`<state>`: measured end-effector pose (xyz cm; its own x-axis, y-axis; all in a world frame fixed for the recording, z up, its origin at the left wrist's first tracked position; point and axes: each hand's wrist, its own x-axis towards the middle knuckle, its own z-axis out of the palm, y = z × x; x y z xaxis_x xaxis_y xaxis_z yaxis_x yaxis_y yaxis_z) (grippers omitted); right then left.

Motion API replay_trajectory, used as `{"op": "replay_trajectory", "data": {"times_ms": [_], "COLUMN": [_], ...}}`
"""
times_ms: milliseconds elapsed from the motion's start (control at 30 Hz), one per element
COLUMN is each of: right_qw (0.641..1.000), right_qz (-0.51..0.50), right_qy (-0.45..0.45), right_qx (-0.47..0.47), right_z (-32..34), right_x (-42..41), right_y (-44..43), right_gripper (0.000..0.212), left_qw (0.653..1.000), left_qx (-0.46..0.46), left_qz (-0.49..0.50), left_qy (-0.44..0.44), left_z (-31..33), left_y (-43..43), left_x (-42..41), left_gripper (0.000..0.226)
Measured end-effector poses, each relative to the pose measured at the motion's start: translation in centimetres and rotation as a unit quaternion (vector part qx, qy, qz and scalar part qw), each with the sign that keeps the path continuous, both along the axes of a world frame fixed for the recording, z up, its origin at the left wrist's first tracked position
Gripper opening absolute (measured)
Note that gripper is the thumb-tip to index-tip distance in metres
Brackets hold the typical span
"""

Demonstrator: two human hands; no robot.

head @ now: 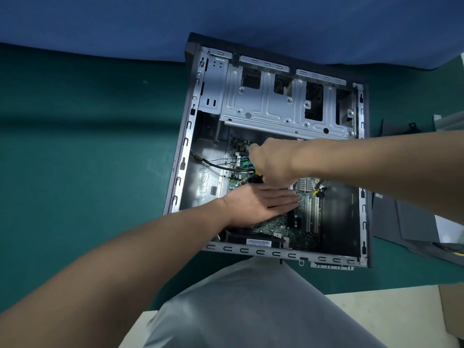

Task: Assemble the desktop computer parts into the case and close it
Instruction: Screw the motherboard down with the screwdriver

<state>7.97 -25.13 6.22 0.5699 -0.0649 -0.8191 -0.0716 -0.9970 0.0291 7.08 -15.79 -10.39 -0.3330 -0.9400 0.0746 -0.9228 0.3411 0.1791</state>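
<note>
An open grey metal desktop computer case (pixel 184 156) lies on its side on a dark green worktop (pixel 88 146), its open face turned up toward the camera. Inside the case, filling the lower middle of its floor, sits a green motherboard (pixel 273 226). Long white expansion slots (pixel 312 214) stand toward the case's right wall, with a small silver finned heat sink (pixel 305 184) just above them.

The left hand (pixel 256 204) reaches in over the case's near rim and rests flat on the motherboard, palm down. Its fingers (pixel 283 197) are straight and held close together, pointing toward the case's right wall.

The right hand (pixel 273 162) comes in over the case's right rim and hangs just above the left hand. Its fingers are curled round a screwdriver with a black and yellow handle (pixel 253 178), whose dark shaft slants down toward the motherboard's left edge. The tip is too small to make out.

A thin black cable (pixel 213 163) runs from the case's left wall to the board. A silver stamped metal drive cage (pixel 266 106) spans the far end of the case. A white barcode label (pixel 259 242) lies just inside the near rim.

Flat grey panels (pixel 401 222) lie on the worktop beside the case's right wall.
</note>
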Motion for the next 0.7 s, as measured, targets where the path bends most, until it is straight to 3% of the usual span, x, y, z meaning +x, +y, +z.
{"op": "replay_trajectory", "data": {"times_ms": [67, 133, 200, 267, 333, 367, 400, 467, 500, 567, 633, 700], "right_qw": [0.984, 0.95, 0.933, 0.937, 0.973, 0.993, 0.99, 0.902, 0.865, 0.878, 0.945, 0.994], "right_qz": [0.159, 0.288, 0.342, 0.334, 0.209, 0.064, -0.114, -0.421, -0.488, -0.459, -0.306, -0.096], "right_qy": [-0.076, -0.116, -0.11, -0.099, -0.101, -0.098, -0.081, -0.016, 0.011, 0.036, 0.048, -0.012], "right_qx": [-0.035, -0.032, -0.019, -0.023, -0.014, -0.003, 0.018, 0.09, 0.115, 0.134, 0.103, 0.044], "right_z": [0.9, 1.0, 1.1, 0.6, 0.0, -0.5, -1.0, -1.2, -1.2, -0.6, -0.1, 0.1], "right_x": [-0.3, -0.5, -0.9, -0.9, -0.5, -0.1, 0.4, 1.0, 1.1, 0.5, -0.2, -0.9], "right_y": [-0.3, -1.2, -1.7, -1.9, -1.0, -0.7, -0.7, -0.8, -1.1, -1.2, -0.7, -0.2], "right_gripper": [0.007, 0.024, 0.034, 0.035, 0.027, 0.026, 0.027, 0.027, 0.027, 0.027, 0.017, 0.008], "left_qw": [1.0, 0.999, 0.999, 0.999, 0.999, 0.999, 0.999, 0.999, 0.999, 1.0, 1.0, 1.0], "left_qx": [-0.002, -0.01, -0.011, -0.01, 0.001, 0.014, 0.029, 0.028, 0.032, 0.004, -0.019, -0.02], "left_qz": [0.003, 0.004, 0.003, 0.001, -0.003, -0.007, -0.012, -0.009, -0.009, -0.01, -0.001, -0.004], "left_qy": [0.025, 0.037, 0.035, 0.04, 0.038, 0.032, 0.022, 0.021, 0.015, 0.014, 0.015, 0.018], "left_z": [-0.1, -0.2, -0.2, -0.1, 0.2, 0.3, 0.4, 0.5, 0.6, 0.3, 0.1, -0.3], "left_y": [0.0, 0.1, 0.0, 0.0, 0.1, 0.1, 0.1, 0.1, 0.1, -0.1, -0.1, 0.0], "left_x": [0.0, 0.0, 0.0, 0.0, 0.1, 0.2, 0.2, 0.3, 0.3, 0.2, 0.0, -0.1], "left_gripper": [0.055, 0.053, 0.052, 0.052, 0.055, 0.057, 0.059, 0.06, 0.06, 0.059, 0.057, 0.056]}}
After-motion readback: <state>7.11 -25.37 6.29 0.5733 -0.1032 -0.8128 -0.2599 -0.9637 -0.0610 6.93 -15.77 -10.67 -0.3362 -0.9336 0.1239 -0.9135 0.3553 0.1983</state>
